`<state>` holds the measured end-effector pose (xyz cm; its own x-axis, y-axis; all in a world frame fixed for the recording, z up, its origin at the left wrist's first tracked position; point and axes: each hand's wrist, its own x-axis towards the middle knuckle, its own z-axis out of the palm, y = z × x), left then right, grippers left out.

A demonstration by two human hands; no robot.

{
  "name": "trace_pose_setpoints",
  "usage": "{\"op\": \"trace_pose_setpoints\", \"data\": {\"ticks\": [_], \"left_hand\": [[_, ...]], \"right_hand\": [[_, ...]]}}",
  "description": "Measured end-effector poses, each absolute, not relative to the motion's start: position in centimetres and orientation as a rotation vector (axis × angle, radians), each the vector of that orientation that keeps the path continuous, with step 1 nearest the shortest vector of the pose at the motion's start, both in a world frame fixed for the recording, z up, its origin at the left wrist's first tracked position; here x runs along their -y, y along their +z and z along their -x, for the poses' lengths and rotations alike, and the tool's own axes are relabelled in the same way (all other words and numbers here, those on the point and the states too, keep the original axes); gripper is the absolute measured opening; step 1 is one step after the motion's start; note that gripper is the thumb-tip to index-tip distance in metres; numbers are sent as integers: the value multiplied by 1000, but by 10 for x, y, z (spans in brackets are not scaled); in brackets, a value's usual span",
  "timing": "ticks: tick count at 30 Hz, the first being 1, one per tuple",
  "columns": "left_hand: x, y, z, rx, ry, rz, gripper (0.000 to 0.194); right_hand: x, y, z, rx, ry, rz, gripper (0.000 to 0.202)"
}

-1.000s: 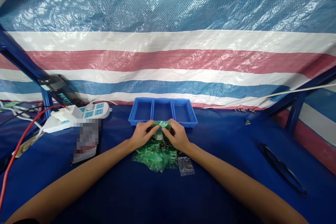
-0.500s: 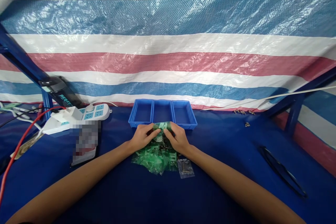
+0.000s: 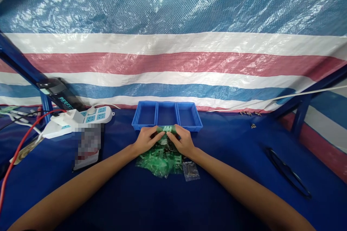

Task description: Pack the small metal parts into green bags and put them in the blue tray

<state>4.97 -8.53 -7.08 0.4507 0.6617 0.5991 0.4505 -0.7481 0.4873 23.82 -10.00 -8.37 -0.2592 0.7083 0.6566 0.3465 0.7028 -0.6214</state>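
Several green plastic packets (image 3: 159,162) with small parts inside lie heaped on the blue table. At the top of the heap my left hand (image 3: 146,140) pinches the left side of a green packet, thumb pointing inward. My right hand (image 3: 183,140) grips the same packet from the right, its thumb close to the other one. Beside the heap, just below my right hand, lies a small clear bag (image 3: 191,171) with a thin metal piece in it. Directly behind my hands stands a blue tray (image 3: 167,127) with three compartments.
A white power strip (image 3: 107,114), a dark bottle (image 3: 61,92) and a phone-like device (image 3: 89,146) are at the left, with a red cable (image 3: 16,151). At the right lie black glasses (image 3: 287,173) and small metal pieces (image 3: 253,126).
The view has shifted slightly. Both thumbs have moved a little closer together on the green packet; both hands keep their grip.
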Motion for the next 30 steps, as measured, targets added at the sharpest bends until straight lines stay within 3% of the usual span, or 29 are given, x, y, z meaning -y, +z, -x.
{"op": "trace_pose_setpoints", "data": {"ticks": [8, 20, 30], "left_hand": [[85, -69, -50, -935, 1200, -2449, 35], [86, -70, -50, -935, 1244, -2428, 21], [86, -67, -51, -966, 1216, -2451, 30]], "right_hand": [[101, -85, -239, 1836, 412, 861, 27], [99, -86, -239, 1853, 426, 794, 28], [104, -83, -240, 1794, 440, 908, 19]]}}
